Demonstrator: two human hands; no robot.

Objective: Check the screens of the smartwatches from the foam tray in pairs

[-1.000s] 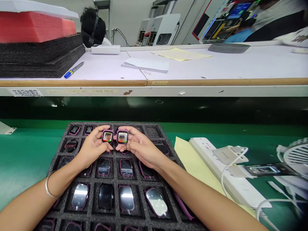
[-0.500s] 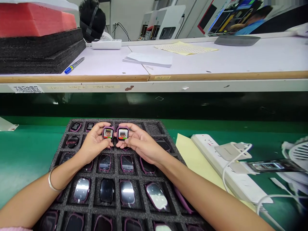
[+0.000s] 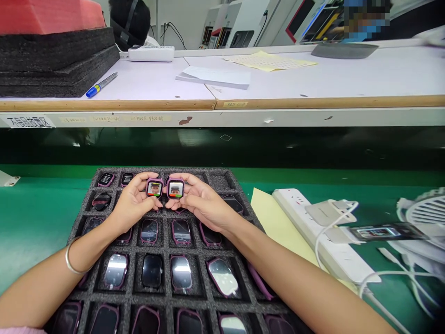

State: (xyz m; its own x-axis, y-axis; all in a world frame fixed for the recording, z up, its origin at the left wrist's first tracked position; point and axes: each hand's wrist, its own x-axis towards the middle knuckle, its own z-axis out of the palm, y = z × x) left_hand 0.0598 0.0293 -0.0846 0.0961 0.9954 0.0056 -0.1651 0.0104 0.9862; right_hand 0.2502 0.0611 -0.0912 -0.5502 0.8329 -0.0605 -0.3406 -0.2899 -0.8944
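Change: since a second ago your hands and both watches sit a little higher in view; the grips look the same, so it is mostly your head tilting.
Left hand: your left hand (image 3: 134,202) pinches the left watch (image 3: 154,188) by its edges, lit screen facing you.
Right hand: your right hand (image 3: 200,204) pinches the right watch (image 3: 175,189) the same way, screen lit.
Where: both watches are lifted over the far rows of the foam tray (image 3: 222,182), just beside each other, nearly touching.
Relation: each watch lies at its own hand's fingertips, toward the middle; neither hand is nearer to the other's watch.
Tray: dark-screened watches fill the near cells; two at the far left show text.
Nearby: a power strip (image 3: 306,222) lies right of the tray on the green surface (image 3: 34,218).
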